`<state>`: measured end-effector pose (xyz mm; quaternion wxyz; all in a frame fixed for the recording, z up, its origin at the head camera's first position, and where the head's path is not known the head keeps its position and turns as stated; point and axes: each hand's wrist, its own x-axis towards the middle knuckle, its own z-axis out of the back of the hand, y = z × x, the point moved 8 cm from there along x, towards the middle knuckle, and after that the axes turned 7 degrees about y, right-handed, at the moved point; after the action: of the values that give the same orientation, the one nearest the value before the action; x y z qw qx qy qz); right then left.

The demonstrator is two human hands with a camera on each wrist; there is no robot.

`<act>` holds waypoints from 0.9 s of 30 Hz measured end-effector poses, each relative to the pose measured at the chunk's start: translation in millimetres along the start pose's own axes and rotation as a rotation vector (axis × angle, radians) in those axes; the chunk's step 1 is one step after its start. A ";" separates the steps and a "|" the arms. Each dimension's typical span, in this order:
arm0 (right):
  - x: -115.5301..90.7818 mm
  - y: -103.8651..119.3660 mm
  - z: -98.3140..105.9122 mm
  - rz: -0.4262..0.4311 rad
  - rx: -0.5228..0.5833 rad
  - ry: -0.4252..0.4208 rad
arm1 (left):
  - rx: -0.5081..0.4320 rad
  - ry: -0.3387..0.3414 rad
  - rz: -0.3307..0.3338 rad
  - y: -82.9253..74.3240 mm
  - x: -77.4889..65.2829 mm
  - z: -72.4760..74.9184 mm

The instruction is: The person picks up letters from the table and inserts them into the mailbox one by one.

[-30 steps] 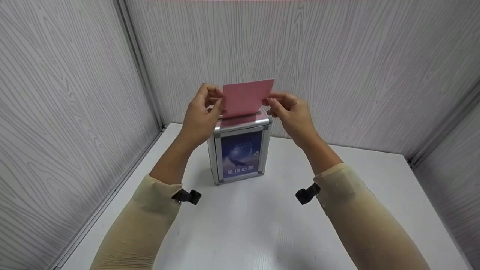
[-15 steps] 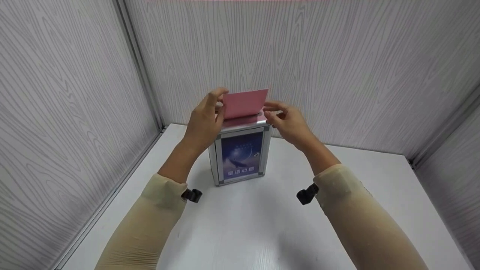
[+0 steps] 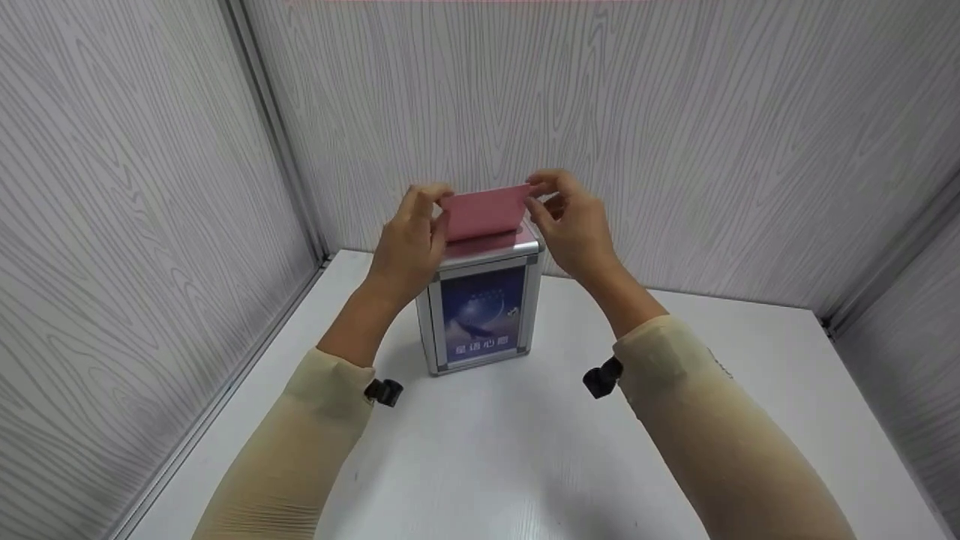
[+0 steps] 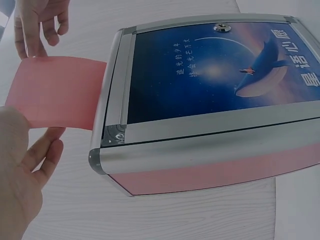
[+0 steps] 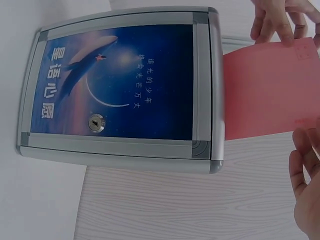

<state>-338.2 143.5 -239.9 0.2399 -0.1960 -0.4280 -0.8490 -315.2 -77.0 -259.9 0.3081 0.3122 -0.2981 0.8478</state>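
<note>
A pink envelope (image 3: 486, 213) with faint red printing stands upright at the slot in the top of a metal-framed letter box (image 3: 484, 311). Its lower edge is hidden inside the slot. My left hand (image 3: 409, 244) pinches the envelope's left edge between thumb and fingers. At the upper right corner, my right hand (image 3: 576, 225) pinches it with the thumb in front. In the left wrist view the envelope (image 4: 62, 92) juts out from the box top, and the right wrist view shows red marks near two corners of the envelope (image 5: 270, 90).
The box front has a blue whale picture and a keyhole lock (image 5: 96, 122). It stands on a white table (image 3: 480, 450). Wood-grain panels (image 3: 675, 135) rise behind and at both sides. Black wrist cameras (image 3: 602, 377) sit at the sleeve cuffs.
The envelope has sunk lower into the slot, so less of it shows. My right hand has come off its side, then risen to its upper right corner. The left hand has shifted slightly.
</note>
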 end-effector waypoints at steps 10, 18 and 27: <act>-1.3 -0.8 -4.2 0.095 -0.143 -0.033 | 0.069 -0.023 -0.014 1.5 -5.7 -8.9; -6.8 -27.4 -17.3 0.025 -0.180 0.029 | 0.197 -0.001 0.027 6.4 -11.8 -24.0; -18.1 -48.5 -28.9 -0.081 -0.183 0.129 | 0.231 0.093 0.149 12.3 -18.2 -39.2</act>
<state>-355.2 149.2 -296.4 0.2137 -0.1449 -0.3397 -0.9044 -326.3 -63.5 -301.3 0.2196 0.2829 -0.2062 0.9106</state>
